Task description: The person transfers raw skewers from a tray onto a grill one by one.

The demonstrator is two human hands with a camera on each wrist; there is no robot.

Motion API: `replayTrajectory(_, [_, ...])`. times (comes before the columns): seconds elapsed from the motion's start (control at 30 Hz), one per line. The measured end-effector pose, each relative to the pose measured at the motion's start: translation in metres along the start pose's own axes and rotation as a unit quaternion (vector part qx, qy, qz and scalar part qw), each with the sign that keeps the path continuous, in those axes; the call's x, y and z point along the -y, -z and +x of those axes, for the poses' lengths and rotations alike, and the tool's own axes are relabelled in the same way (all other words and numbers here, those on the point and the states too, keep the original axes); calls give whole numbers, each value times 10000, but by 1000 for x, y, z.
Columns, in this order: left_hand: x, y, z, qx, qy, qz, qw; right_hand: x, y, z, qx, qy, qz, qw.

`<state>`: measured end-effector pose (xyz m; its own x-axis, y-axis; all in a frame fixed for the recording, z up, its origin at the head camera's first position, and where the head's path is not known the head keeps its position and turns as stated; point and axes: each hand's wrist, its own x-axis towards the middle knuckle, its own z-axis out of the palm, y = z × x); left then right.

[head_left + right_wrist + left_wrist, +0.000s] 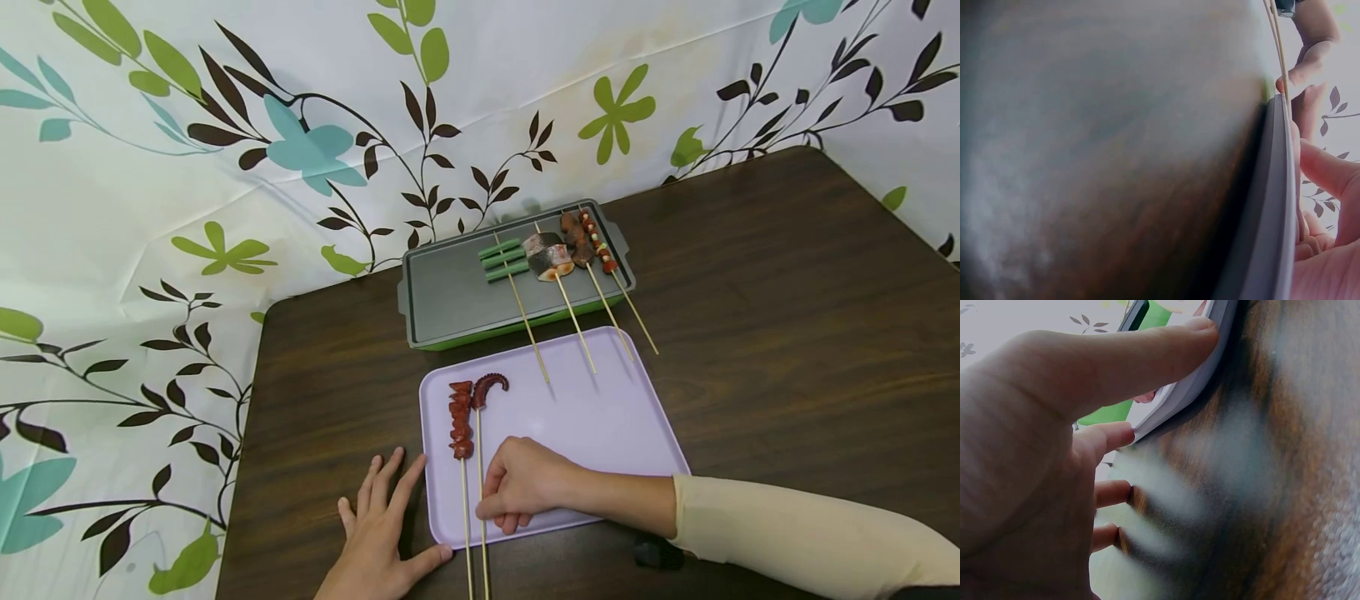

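Head view, from the left: the left hand (375, 533) lies with fingers spread on the dark wood-grain counter (750, 333), gripping nothing, its thumb at the corner of a smooth lilac tray (600, 417). On that tray, a skewer of glossy, ridged red pieces (461, 417) points away from the person, its stick crossing the near rim. Just beside and almost parallel, a tentacle skewer (478, 402) also points away, its suckered dark-red tip hooking right; the right hand (525, 483), fingers curled, pinches its thin stick. Behind, a grey, flat-bottomed pan (450, 292) bears green rods (504, 260), silvery-skinned fish (550, 257), lumpy brown meat (577, 240) and red-and-white pieces (597, 240), their sticks slanting toward the near right.
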<state>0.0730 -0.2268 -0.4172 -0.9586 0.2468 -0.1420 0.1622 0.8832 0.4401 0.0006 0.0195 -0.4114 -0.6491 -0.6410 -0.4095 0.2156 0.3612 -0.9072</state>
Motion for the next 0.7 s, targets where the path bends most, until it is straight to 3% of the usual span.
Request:
replayTrajectory(0.37, [-1, 0, -1, -67, -49, -34, 10000, -1, 1, -4, -132, 61, -216, 9997])
replayTrajectory(0.7, [-2, 2, 0, 84, 90, -106, 9999, -7, 18, -17, -161, 40, -45, 9999])
